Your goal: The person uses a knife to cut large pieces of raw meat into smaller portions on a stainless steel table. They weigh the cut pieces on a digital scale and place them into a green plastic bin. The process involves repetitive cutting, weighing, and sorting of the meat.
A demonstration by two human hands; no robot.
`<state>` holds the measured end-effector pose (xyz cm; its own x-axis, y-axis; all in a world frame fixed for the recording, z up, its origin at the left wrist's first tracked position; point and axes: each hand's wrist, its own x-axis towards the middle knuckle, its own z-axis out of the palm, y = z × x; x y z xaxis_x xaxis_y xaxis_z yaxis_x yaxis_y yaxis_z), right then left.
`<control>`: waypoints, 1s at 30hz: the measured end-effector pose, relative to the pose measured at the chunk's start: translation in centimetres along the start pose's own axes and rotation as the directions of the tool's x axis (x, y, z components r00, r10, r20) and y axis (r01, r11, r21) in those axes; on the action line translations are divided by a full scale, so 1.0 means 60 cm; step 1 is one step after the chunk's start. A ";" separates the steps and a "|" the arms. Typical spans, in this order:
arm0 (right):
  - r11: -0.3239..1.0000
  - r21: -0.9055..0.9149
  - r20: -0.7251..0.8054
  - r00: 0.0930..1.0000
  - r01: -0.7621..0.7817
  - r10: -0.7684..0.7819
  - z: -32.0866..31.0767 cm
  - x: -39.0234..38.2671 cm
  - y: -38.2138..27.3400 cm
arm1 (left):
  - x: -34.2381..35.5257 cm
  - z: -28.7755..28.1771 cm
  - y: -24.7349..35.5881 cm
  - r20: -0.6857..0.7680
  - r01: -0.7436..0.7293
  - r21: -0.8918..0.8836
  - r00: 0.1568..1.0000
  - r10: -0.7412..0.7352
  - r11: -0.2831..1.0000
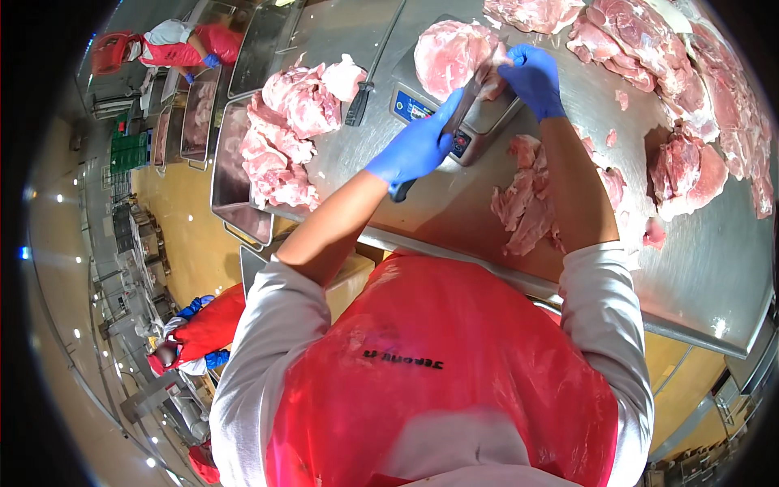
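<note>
A large pink cut of raw meat [446, 55] lies on a grey scale [479, 122] on the steel table [698, 268]. My left hand [415, 148], in a blue glove, grips a knife [462, 109] by its dark handle; the blade points up toward the meat. My right hand [531, 77], also in a blue glove, pinches the near right edge of that cut beside the blade tip. Below my right forearm sits a pile of trimmed meat pieces [523, 203].
More raw cuts are heaped at the table's left [288, 130] and along the back right [682, 89]. A second knife [359, 101] lies left of the scale. Steel trays [235, 174] stand at the left edge. Other workers in red aprons [174, 45] [199, 333] stand nearby.
</note>
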<state>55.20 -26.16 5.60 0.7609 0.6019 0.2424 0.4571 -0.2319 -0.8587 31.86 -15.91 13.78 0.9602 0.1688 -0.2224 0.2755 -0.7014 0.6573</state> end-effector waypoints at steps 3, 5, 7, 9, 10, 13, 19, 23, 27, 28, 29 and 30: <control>0.996 0.087 0.052 0.998 0.033 -0.038 0.008 -0.009 0.009 | -0.008 -0.002 -0.013 -0.034 -0.086 -0.014 0.996 0.086 0.996; 0.990 0.074 0.106 0.986 0.119 -0.127 0.006 -0.016 0.001 | 0.013 -0.022 0.013 0.068 0.087 -0.078 0.994 -0.082 0.993; 0.986 0.061 0.096 0.982 0.155 -0.160 0.014 -0.021 -0.014 | 0.071 0.008 -0.030 -0.128 -0.095 0.012 0.987 0.095 0.995; 0.994 0.053 0.086 0.991 0.093 -0.097 0.009 -0.018 -0.021 | 0.091 0.014 -0.039 -0.188 -0.160 0.062 0.967 0.169 0.985; 0.998 0.056 0.083 0.996 0.010 -0.014 0.006 -0.017 -0.021 | 0.092 0.013 -0.034 -0.156 -0.139 0.052 0.977 0.145 0.989; 0.996 -0.025 0.075 0.993 -0.087 0.088 -0.009 -0.006 -0.020 | 0.062 0.026 -0.016 -0.103 -0.035 -0.031 0.994 0.032 0.999; 0.996 -0.023 0.013 0.996 -0.088 0.088 -0.011 0.003 -0.003 | -0.059 0.032 -0.017 -0.066 -0.030 -0.038 0.997 0.028 0.999; 0.976 -0.217 -0.072 0.997 -0.001 -0.015 -0.016 0.014 0.010 | -0.095 0.032 -0.015 -0.036 0.029 -0.034 0.999 -0.031 0.999; 0.995 -0.097 -0.179 0.984 0.002 -0.019 -0.006 -0.005 -0.027 | -0.089 0.027 -0.035 -0.092 -0.087 -0.032 0.992 0.083 0.996; 0.980 -0.197 -0.154 0.986 0.034 -0.065 0.005 -0.019 -0.039 | -0.084 0.028 -0.040 -0.081 -0.073 0.014 0.994 0.074 0.997; 0.952 -0.296 -0.130 0.984 0.076 -0.118 0.012 -0.023 -0.049 | -0.066 0.022 -0.044 -0.076 -0.067 0.065 0.995 0.072 0.996; 0.913 -0.390 -0.100 0.980 0.118 -0.170 0.017 -0.026 -0.056 | -0.056 0.021 -0.045 -0.071 -0.060 0.116 0.995 0.068 0.991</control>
<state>52.03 -25.57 7.63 0.7144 0.5534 0.4282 0.6870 -0.4385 -0.5794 27.81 -15.46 11.82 0.9776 0.1692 -0.1252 0.2105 -0.7858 0.5816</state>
